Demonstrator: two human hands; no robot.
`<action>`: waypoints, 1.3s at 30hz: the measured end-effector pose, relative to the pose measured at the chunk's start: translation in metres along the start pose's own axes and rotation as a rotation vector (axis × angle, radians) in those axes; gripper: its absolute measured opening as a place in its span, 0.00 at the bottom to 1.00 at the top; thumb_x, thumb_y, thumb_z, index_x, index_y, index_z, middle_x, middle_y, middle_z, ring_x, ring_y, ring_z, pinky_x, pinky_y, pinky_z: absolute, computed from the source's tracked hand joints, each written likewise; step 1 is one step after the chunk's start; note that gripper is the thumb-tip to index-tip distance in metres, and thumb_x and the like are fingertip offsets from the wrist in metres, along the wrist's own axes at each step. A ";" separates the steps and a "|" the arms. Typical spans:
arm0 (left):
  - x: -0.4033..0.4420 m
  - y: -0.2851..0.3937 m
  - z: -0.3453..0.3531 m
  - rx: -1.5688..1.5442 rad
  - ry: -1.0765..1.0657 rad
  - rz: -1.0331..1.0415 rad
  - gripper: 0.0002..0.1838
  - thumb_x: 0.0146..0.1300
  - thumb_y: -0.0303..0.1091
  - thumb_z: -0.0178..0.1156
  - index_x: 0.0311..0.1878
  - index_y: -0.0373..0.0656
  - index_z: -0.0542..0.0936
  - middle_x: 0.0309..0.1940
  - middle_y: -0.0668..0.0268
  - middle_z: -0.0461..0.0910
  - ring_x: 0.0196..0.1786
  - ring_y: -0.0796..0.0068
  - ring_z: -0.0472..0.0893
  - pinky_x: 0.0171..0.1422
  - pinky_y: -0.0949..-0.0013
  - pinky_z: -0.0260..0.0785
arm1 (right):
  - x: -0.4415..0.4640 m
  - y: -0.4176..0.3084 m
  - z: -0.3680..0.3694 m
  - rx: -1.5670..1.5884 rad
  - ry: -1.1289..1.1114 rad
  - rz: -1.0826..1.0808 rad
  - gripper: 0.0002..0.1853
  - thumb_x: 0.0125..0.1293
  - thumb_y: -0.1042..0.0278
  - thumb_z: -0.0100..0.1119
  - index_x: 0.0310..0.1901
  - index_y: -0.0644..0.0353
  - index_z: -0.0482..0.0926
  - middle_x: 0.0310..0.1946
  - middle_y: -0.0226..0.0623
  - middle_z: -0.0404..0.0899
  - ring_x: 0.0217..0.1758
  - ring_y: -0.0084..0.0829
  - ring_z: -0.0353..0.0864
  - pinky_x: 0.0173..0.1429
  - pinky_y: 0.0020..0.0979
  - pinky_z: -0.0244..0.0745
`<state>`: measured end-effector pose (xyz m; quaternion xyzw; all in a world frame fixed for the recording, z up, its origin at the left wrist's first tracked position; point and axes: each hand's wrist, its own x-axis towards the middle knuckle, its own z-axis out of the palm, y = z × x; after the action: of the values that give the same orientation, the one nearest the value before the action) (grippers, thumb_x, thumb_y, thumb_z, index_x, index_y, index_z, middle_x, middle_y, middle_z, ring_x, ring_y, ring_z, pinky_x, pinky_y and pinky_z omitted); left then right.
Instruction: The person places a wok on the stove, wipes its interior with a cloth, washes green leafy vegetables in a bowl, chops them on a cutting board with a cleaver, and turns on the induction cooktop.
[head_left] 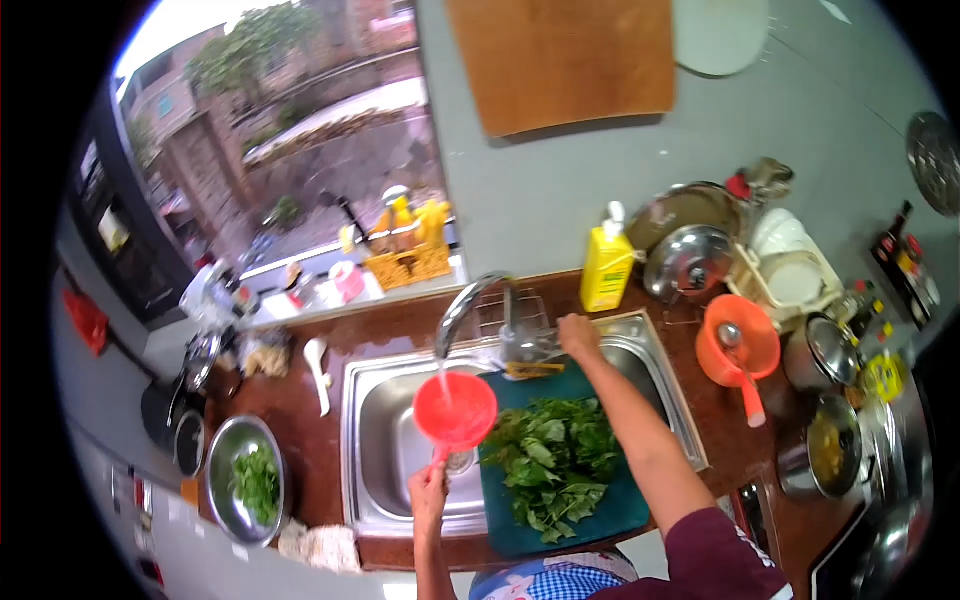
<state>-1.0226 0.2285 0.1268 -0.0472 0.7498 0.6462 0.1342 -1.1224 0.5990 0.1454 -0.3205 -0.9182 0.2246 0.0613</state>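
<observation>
My left hand [428, 492] is closed round the handle of a red plastic dipper [455, 411], which is held over the left basin of the steel sink [378, 455]. A stream of water runs from the curved faucet [462, 312] into the dipper. My right hand [577, 336] reaches across to the faucet's lever, with its fingers closed on it. Below that arm, a heap of green leaves [556, 452] lies on a dark green cutting board [505, 535], which is laid across the sink.
Left of the sink stand a steel bowl [222, 478] with green leaves and a white spoon [318, 372]. A yellow bottle [606, 265] stands behind the sink. To the right are an orange dipper [712, 345] with a ladle, a dish rack [750, 270] and pots [800, 470].
</observation>
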 end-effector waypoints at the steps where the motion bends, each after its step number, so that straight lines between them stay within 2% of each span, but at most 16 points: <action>1: -0.001 0.003 -0.001 -0.019 -0.012 -0.014 0.17 0.60 0.39 0.54 0.18 0.41 0.73 0.12 0.76 0.65 0.14 0.87 0.61 0.17 0.78 0.49 | 0.002 0.002 0.005 -0.073 0.029 -0.076 0.14 0.60 0.59 0.49 0.32 0.57 0.82 0.33 0.45 0.80 0.39 0.46 0.80 0.42 0.43 0.75; 5: 0.011 -0.007 -0.008 -0.003 -0.031 0.043 0.20 0.62 0.39 0.53 0.14 0.46 0.67 0.09 0.77 0.61 0.11 0.88 0.58 0.14 0.79 0.46 | 0.006 -0.001 0.026 0.006 0.144 -0.124 0.07 0.50 0.70 0.54 0.26 0.59 0.82 0.27 0.46 0.80 0.32 0.44 0.81 0.37 0.42 0.76; 10: 0.017 -0.003 -0.012 -0.079 -0.106 0.121 0.21 0.64 0.41 0.51 0.15 0.45 0.67 0.08 0.77 0.59 0.10 0.87 0.56 0.14 0.79 0.42 | -0.023 -0.014 0.016 -0.074 0.223 -0.206 0.11 0.56 0.66 0.49 0.28 0.59 0.81 0.24 0.47 0.79 0.30 0.43 0.81 0.36 0.42 0.75; 14: 0.047 -0.023 -0.029 -0.116 -0.211 0.199 0.20 0.65 0.42 0.50 0.16 0.48 0.65 0.09 0.79 0.59 0.10 0.90 0.53 0.14 0.80 0.38 | -0.097 -0.006 -0.030 0.309 0.261 -0.209 0.14 0.62 0.61 0.46 0.28 0.61 0.75 0.27 0.49 0.77 0.34 0.51 0.76 0.35 0.46 0.69; 15: 0.016 0.018 -0.016 -0.008 -0.206 0.126 0.08 0.63 0.37 0.48 0.32 0.44 0.71 0.12 0.80 0.58 0.13 0.89 0.54 0.16 0.81 0.42 | -0.117 0.001 -0.039 0.372 0.282 -0.236 0.13 0.62 0.61 0.46 0.29 0.61 0.74 0.27 0.47 0.77 0.33 0.50 0.76 0.35 0.45 0.69; 17: -0.014 0.062 -0.005 0.162 -0.242 0.095 0.19 0.63 0.36 0.47 0.56 0.44 0.74 0.16 0.82 0.55 0.17 0.91 0.53 0.19 0.82 0.41 | -0.164 0.016 -0.059 0.482 0.330 -0.278 0.11 0.62 0.62 0.48 0.30 0.62 0.73 0.27 0.45 0.76 0.32 0.48 0.76 0.35 0.42 0.69; 18: -0.018 0.068 0.000 0.102 -0.244 0.121 0.14 0.63 0.37 0.47 0.42 0.41 0.80 0.15 0.81 0.56 0.16 0.90 0.53 0.19 0.81 0.42 | -0.189 0.028 -0.067 0.532 0.357 -0.292 0.10 0.62 0.64 0.49 0.30 0.62 0.73 0.27 0.44 0.76 0.32 0.47 0.76 0.35 0.41 0.69; 20: -0.012 0.065 -0.001 0.156 -0.281 0.160 0.16 0.63 0.38 0.47 0.23 0.42 0.75 0.14 0.79 0.57 0.16 0.88 0.53 0.19 0.79 0.41 | -0.228 0.059 -0.067 0.539 0.402 -0.288 0.08 0.61 0.67 0.51 0.32 0.62 0.75 0.27 0.44 0.77 0.31 0.46 0.76 0.35 0.38 0.71; 23: -0.042 0.103 0.022 0.233 -0.390 0.190 0.20 0.64 0.39 0.48 0.15 0.45 0.64 0.12 0.78 0.58 0.16 0.87 0.54 0.19 0.77 0.41 | -0.290 0.099 -0.074 0.556 0.418 -0.131 0.08 0.61 0.65 0.51 0.35 0.60 0.75 0.28 0.44 0.77 0.30 0.46 0.77 0.34 0.40 0.71; 26: -0.070 0.124 0.057 0.280 -0.472 0.321 0.20 0.64 0.41 0.48 0.16 0.44 0.67 0.12 0.77 0.58 0.15 0.86 0.54 0.19 0.75 0.41 | -0.335 0.139 -0.075 0.481 0.466 0.053 0.08 0.60 0.66 0.53 0.34 0.61 0.75 0.28 0.44 0.77 0.30 0.45 0.77 0.35 0.39 0.72; 27: -0.071 0.119 0.067 0.266 -0.504 0.203 0.21 0.64 0.41 0.48 0.16 0.40 0.66 0.12 0.75 0.58 0.15 0.81 0.56 0.19 0.71 0.44 | -0.337 0.157 -0.077 0.412 0.567 0.082 0.08 0.59 0.67 0.53 0.36 0.61 0.75 0.29 0.44 0.75 0.32 0.45 0.76 0.36 0.39 0.71; 28: -0.042 0.074 0.069 0.062 -0.577 0.142 0.20 0.65 0.41 0.50 0.16 0.48 0.65 0.09 0.79 0.59 0.10 0.90 0.53 0.14 0.80 0.37 | -0.338 0.173 -0.080 0.341 0.667 0.113 0.08 0.58 0.68 0.54 0.37 0.61 0.75 0.30 0.44 0.74 0.33 0.45 0.75 0.37 0.39 0.70; 32: -0.087 0.090 0.129 0.117 -0.687 0.103 0.21 0.63 0.44 0.51 0.16 0.46 0.65 0.08 0.76 0.58 0.09 0.87 0.52 0.13 0.78 0.37 | -0.302 0.218 -0.154 0.066 0.845 0.249 0.23 0.56 0.68 0.56 0.53 0.61 0.63 0.44 0.50 0.63 0.47 0.51 0.64 0.49 0.45 0.64; 34: -0.112 0.089 0.153 0.124 -0.650 0.069 0.20 0.63 0.40 0.49 0.15 0.44 0.67 0.07 0.76 0.59 0.09 0.88 0.54 0.14 0.78 0.38 | -0.274 0.253 -0.165 0.153 0.739 0.364 0.27 0.57 0.61 0.55 0.55 0.63 0.61 0.48 0.52 0.60 0.51 0.52 0.63 0.51 0.46 0.63; 36: -0.130 0.084 0.173 0.103 -0.693 0.011 0.20 0.64 0.37 0.48 0.15 0.44 0.67 0.07 0.76 0.59 0.10 0.88 0.54 0.14 0.79 0.39 | -0.239 0.292 -0.161 0.220 0.624 0.391 0.29 0.56 0.57 0.57 0.56 0.63 0.60 0.44 0.49 0.65 0.43 0.46 0.71 0.44 0.44 0.70; 39: -0.154 0.068 0.192 0.073 -0.670 0.016 0.20 0.63 0.36 0.49 0.14 0.44 0.67 0.07 0.76 0.60 0.09 0.88 0.54 0.14 0.79 0.40 | -0.213 0.296 -0.185 0.938 0.068 0.610 0.27 0.55 0.58 0.58 0.52 0.62 0.62 0.32 0.39 0.71 0.27 0.33 0.76 0.26 0.35 0.72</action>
<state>-0.8645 0.4123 0.2078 0.1785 0.6871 0.5996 0.3694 -0.7411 0.7414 0.1831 -0.5169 -0.5833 0.6060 0.1591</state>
